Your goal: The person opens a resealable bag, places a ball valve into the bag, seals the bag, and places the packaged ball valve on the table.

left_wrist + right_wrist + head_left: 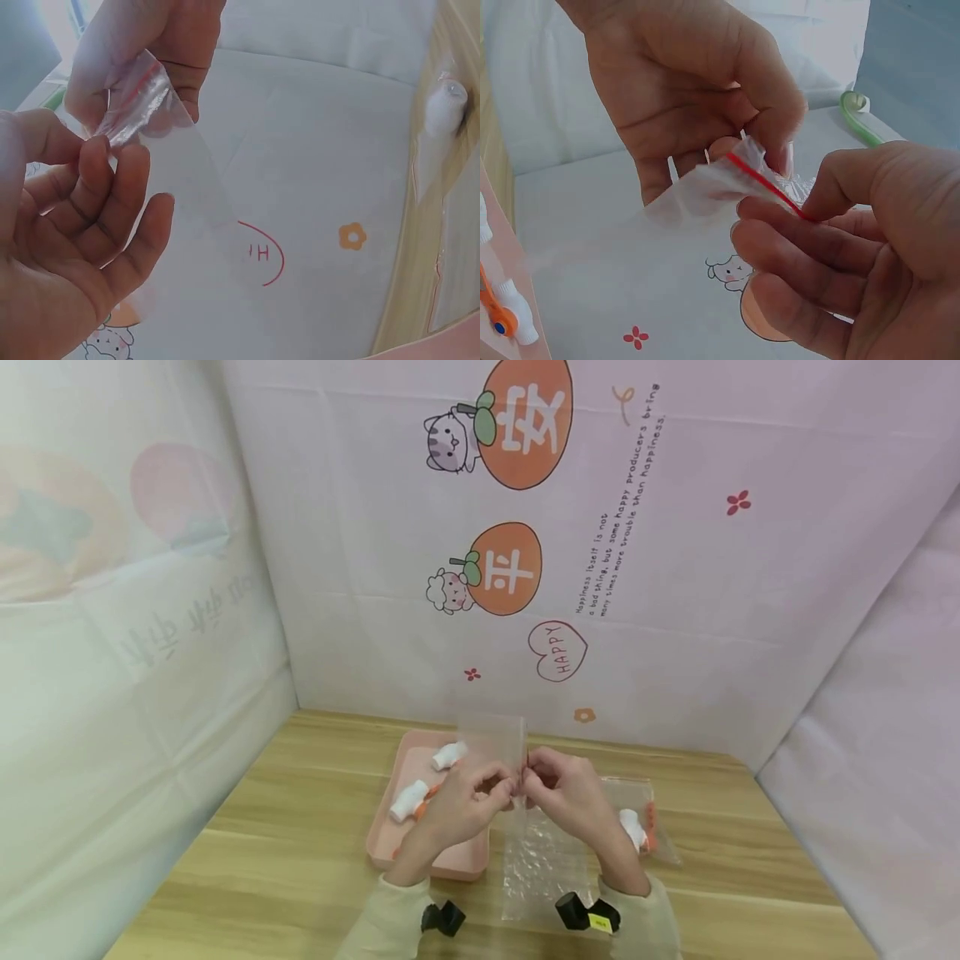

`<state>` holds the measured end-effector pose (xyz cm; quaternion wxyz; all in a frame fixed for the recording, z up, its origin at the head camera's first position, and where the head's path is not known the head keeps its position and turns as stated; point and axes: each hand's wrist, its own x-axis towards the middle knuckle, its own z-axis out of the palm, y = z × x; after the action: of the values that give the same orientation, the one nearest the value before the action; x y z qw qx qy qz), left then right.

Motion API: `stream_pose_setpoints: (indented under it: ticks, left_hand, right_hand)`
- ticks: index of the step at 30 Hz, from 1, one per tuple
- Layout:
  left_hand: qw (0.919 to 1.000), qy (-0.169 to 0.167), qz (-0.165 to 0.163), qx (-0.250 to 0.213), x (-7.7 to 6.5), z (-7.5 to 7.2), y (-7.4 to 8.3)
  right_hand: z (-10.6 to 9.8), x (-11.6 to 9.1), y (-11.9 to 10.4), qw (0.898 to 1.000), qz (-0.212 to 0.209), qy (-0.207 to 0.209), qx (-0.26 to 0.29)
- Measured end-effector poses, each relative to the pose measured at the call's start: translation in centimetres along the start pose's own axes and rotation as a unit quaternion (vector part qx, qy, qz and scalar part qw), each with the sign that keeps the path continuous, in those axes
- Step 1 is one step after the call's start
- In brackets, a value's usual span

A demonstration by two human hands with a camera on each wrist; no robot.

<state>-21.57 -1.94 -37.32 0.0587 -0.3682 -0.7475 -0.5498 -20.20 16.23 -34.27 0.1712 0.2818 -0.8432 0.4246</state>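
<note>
Clock faces read per view, 12 at its top.

Head view: bag [709, 185] held up above the desk [247, 835], its edge between the two hands. From the left hand [461, 806] the pinched edge lies at about 3 o'clock; from the right hand [570, 789], at about 9. Neither is nearer; fingertips almost meet there. Left hand: thumb and forefinger clamped on the bag. Right hand: likewise, on the same edge. Film trails toward 11 o'clock, over part of the tray [412, 760].

Key relation, as judged: the seal [767, 182], spanning the gap between the two pinches. Right wrist view: long axis runs 10 to 4 o'clock, the 4 o'clock end at the right thumb. Head view barely gives the red line.

Right wrist view also gives a blue dot [499, 328] on a tray piece's orange part; not made out from the head.

Head view alone gives the full layout: white pieces [409, 800] in the tray, left hand's side; filled bag [632, 827] at 4 o'clock from the right hand; flat bag [543, 868] at 6 o'clock below the pinch.
</note>
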Motion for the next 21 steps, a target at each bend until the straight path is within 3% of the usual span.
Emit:
stream_pose_setpoints:
  ticks: [4, 9, 13, 17, 21]
  left_hand:
    - [0.9990, -0.006, 0.006, -0.043, 0.1, -0.2, 0.0]
    - [0.9952, -0.009, 0.044, -0.087, 0.0, -0.5, 0.2]
    - [0.9901, -0.009, 0.070, -0.121, -0.2, -0.7, 0.5]
    - [0.9825, -0.006, 0.094, -0.161, -0.3, -0.7, 0.9]
    - [0.9746, -0.003, 0.114, -0.193, -0.2, -0.5, 1.0]
  right_hand:
    - [-0.1, 0.1, -0.2, 1.000, 0.004, 0.006, 0.022]
    - [-0.1, 0.1, -0.3, 0.995, -0.027, -0.004, 0.098]
    - [-0.1, 0.3, -0.4, 0.982, -0.057, -0.013, 0.177]
    - [0.1, 0.4, -0.7, 0.970, -0.054, -0.007, 0.238]
    - [0.5, 0.3, -1.0, 0.951, -0.060, 0.006, 0.304]
